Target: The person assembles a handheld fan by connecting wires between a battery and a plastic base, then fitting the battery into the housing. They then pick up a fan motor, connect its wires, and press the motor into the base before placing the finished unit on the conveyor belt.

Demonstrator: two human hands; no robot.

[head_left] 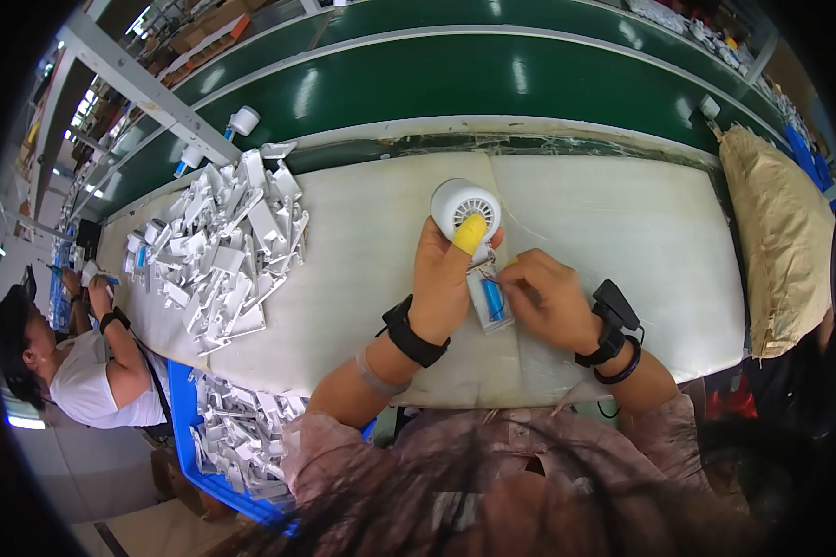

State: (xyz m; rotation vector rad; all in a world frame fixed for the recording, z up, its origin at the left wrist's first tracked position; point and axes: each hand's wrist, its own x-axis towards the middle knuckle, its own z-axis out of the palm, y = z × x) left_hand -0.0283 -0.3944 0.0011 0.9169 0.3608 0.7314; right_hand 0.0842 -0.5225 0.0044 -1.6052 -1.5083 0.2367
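My left hand [439,292] is wrapped round a white handheld fan [451,195], its round grille head tilted up. A yellow cover sits on that thumb, which presses on the grille. The fan's handle lies open towards me, with a blue battery cell [493,301] and thin wires [485,272] showing inside. Beside the handle, the fingers of my right hand [555,302] are pinched together close to the wires. Whatever those fingertips hold is too small and too covered to make out.
A heap of white plastic casing parts [232,237] covers the padded table's [622,241] left side. Below it stands a blue crate [185,418] of similar parts. Beyond runs a green conveyor belt [390,79]. A brown sack [776,241] is at right; another person [102,371] works at left.
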